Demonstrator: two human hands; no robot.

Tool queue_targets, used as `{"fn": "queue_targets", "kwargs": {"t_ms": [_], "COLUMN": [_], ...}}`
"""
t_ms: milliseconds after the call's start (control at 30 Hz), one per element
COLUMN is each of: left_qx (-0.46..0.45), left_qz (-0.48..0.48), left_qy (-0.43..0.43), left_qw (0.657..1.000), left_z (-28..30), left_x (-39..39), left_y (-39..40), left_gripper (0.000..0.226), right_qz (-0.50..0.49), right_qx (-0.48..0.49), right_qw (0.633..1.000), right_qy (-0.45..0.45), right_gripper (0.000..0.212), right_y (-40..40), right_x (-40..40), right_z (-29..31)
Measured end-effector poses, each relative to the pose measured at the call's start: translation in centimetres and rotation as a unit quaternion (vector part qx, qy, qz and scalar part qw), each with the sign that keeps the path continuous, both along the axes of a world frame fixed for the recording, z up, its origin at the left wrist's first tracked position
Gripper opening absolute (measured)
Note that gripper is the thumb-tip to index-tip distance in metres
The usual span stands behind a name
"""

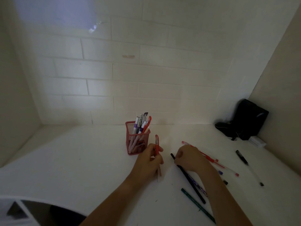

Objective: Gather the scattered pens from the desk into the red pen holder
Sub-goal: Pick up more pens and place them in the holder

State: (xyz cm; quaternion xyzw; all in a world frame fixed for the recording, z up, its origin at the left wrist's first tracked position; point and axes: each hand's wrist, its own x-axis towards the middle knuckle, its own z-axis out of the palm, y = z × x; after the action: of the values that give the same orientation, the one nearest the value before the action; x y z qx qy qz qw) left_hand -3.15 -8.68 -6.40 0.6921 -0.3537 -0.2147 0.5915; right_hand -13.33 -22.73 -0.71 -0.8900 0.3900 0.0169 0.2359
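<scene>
Head | left grip (150, 158) clasps red pen (156, 145) beside holder (137, 137) | right grip (189, 158) pinches black pencil (189, 178) (desk (73, 160) leftward bare)

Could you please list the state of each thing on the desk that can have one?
Red pen holder: upright, holding several pens.
Left hand: gripping a red pen.
Right hand: closing on a black pencil.
Green pencil: lying loose.
Capped black pen: lying loose.

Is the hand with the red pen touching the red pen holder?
Apart. In the head view, the left hand holds the red pen just right of the red pen holder, with a thin strip of white desk between them.
</scene>
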Motion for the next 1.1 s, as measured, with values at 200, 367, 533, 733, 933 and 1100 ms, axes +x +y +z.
{"fn": "queue_targets", "kwargs": {"t_ms": [200,367,533,733,933,1100], "left_qx": [-0.003,-0.011,-0.013,-0.026,-0.042,-0.037], "left_qz": [-0.016,-0.031,-0.033,-0.044,-0.032,-0.017], "left_qy": [-0.004,-0.009,-0.001,0.018,0.014,0.016], "left_qw": [1.0,0.999,0.999,0.999,0.998,0.999], "left_z": [-0.2,-0.2,-0.3,-0.4,-0.2,-0.5], "left_x": [0.1,0.0,0.0,0.1,0.2,0.7], "left_y": [-0.2,-0.3,-0.4,-0.3,-0.2,-0.2], "left_gripper": [0.017,0.015,0.02,0.018,0.011,0.016], "right_qz": [-0.005,0.003,0.037,0.029,0.067,0.186], "right_qx": [-0.012,0.004,0.016,-0.011,-0.119,-0.227], "right_qw": [0.998,0.999,0.999,1.0,0.989,0.945], "right_qy": [-0.055,0.044,0.021,-0.001,-0.061,-0.148], "right_gripper": [0.037,0.032,0.02,0.021,0.017,0.017], "right_y": [0.0,-0.6,-0.7,0.1,1.7,3.1], "right_x": [-0.6,-1.8,-1.6,-0.9,-0.6,-1.0], "right_z": [0.1,0.4,0.0,-0.5,0.9,1.9]}}
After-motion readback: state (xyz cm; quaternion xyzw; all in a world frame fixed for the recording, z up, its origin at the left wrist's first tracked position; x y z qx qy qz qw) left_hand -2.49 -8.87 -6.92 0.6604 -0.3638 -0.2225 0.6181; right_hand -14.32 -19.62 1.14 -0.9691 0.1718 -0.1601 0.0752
